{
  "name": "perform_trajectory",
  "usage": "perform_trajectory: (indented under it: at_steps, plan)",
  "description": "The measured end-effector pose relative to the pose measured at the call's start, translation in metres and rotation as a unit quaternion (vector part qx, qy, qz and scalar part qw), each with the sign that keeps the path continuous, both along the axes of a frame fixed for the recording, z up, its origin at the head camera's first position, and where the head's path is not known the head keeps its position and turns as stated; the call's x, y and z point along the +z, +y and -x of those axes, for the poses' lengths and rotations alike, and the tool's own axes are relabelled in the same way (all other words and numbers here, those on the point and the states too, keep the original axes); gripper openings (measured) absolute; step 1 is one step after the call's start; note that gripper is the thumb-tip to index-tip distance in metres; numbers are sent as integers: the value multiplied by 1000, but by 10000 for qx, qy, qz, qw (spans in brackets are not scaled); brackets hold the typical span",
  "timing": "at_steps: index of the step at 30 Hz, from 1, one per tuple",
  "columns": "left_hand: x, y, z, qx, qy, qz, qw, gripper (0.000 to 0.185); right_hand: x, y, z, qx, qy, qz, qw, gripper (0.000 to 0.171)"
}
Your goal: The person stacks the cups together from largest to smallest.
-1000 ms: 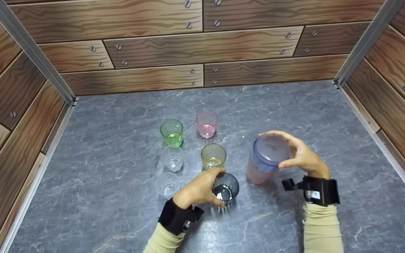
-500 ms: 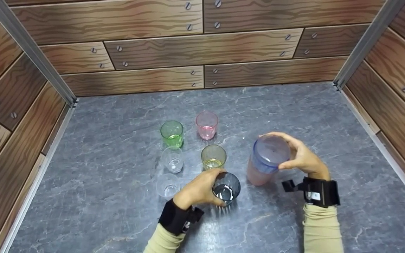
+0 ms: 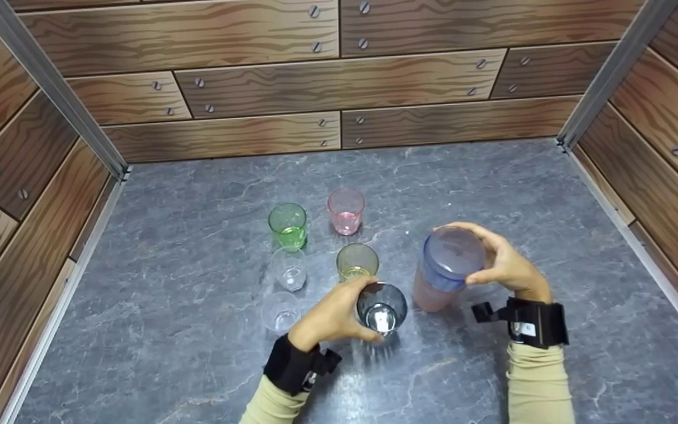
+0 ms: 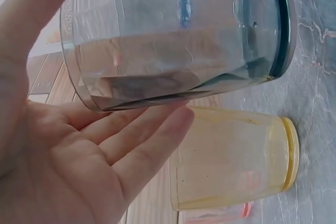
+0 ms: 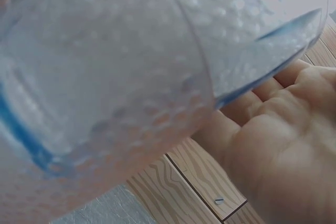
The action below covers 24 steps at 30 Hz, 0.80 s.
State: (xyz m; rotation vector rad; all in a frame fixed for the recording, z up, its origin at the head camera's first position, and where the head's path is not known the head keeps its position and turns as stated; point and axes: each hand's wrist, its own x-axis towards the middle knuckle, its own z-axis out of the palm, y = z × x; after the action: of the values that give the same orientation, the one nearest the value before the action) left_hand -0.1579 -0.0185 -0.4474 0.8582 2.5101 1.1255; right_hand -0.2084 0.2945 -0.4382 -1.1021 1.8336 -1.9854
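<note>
My left hand [image 3: 333, 312] grips a smoky blue-grey glass [image 3: 382, 309] near its rim, thumb on the near side and fingers on the far side. In the left wrist view this glass [image 4: 178, 40] leans a little, its thick base above the grey surface. My right hand [image 3: 507, 265] holds a stack of textured tumblers by the upper part: a blue tumbler [image 3: 448, 259] sits nested in a pinkish one [image 3: 431, 294]. The right wrist view shows the blue base through the pinkish wall [image 5: 105, 145]. Just beyond the left hand stands a yellow glass [image 3: 358, 259].
A green glass [image 3: 288, 224] and a pink glass [image 3: 346, 212] stand farther back. Two clear glasses, a far one [image 3: 289, 271] and a near one [image 3: 280, 312], line up left of the left hand. Wood-patterned walls [image 3: 339, 76] enclose the grey marbled tabletop [image 3: 168, 282].
The smoky glass in my left hand has shifted slightly right and up, tilting a little. My right hand and the tumbler stack have stayed nearly still.
</note>
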Motion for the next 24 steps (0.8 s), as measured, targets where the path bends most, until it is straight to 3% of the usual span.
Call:
perform_trajectory:
  at_steps: [10, 24]
  plan:
    - [1, -2, 1, -132, 96, -649, 9978, 84, 0, 0, -1, -113, -7, -85, 9999, 84]
    - [5, -1, -2, 193, 329, -1111, 9931, 86, 0, -1, 0, 26, -17, 67, 10000, 84]
